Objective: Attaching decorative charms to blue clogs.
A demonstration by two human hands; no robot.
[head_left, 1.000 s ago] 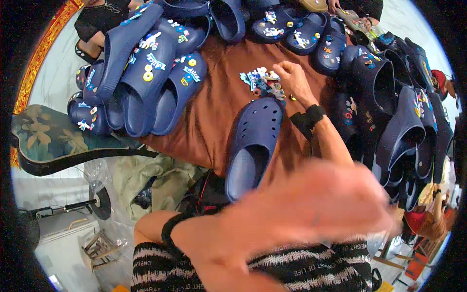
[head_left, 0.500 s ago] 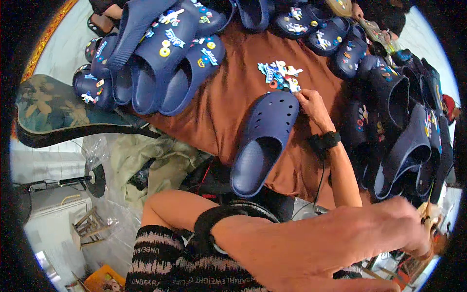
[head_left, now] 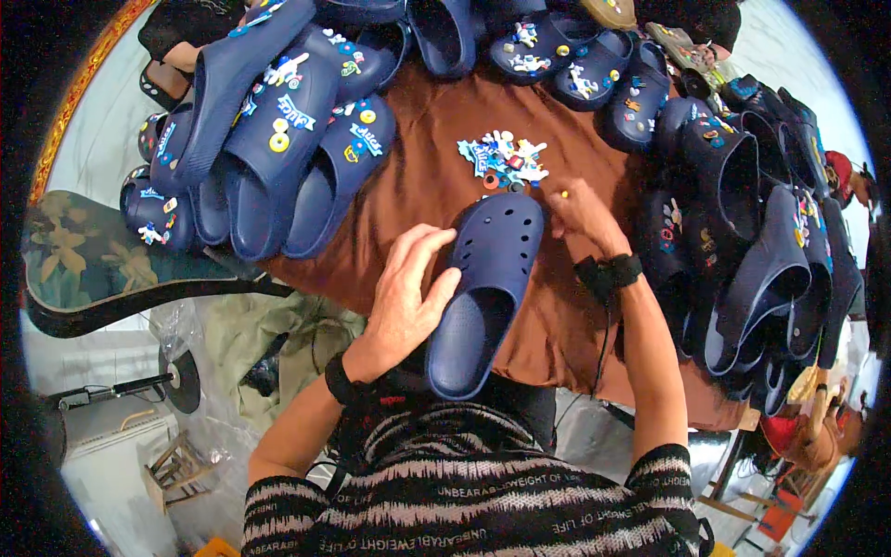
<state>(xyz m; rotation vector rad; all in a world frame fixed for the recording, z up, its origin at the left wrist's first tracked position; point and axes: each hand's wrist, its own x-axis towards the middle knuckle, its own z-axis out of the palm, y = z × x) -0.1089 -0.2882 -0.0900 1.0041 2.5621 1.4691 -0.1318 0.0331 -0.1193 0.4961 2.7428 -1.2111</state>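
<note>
Navy clog (head_left: 483,292), a plain perforated foam shoe, is lying sole down on the brown cloth (head_left: 436,176) in front of us, its rounded toe pointing away and its open heel hanging toward our lap. We are resting our left hand (head_left: 404,297) against the clog's left side, fingers spread and loosely curved, the fingertips touching the upper near the ventilation holes; it is steadying the shoe, not clamping it. We are reaching our right hand (head_left: 580,212) past the toe of the clog, palm down on the cloth, fingers drawn together just beside a small yellow charm (head_left: 563,195); we cannot tell whether they are pinching anything. Both wrists are wearing black bands. Just beyond the toe, a heap of small colourful charms (head_left: 506,160) is sitting on the cloth, mostly blue, white and red pieces. To our left, a stack of navy slides (head_left: 278,139) already decorated with charms is lying across the cloth's edge. To our right, a crowd of dark clogs (head_left: 742,232) is standing piled on edge, some bearing charms. More decorated shoes (head_left: 557,46) are lining the far side. Our striped black and white top (head_left: 483,492) is filling the lower edge of the view.
</note>
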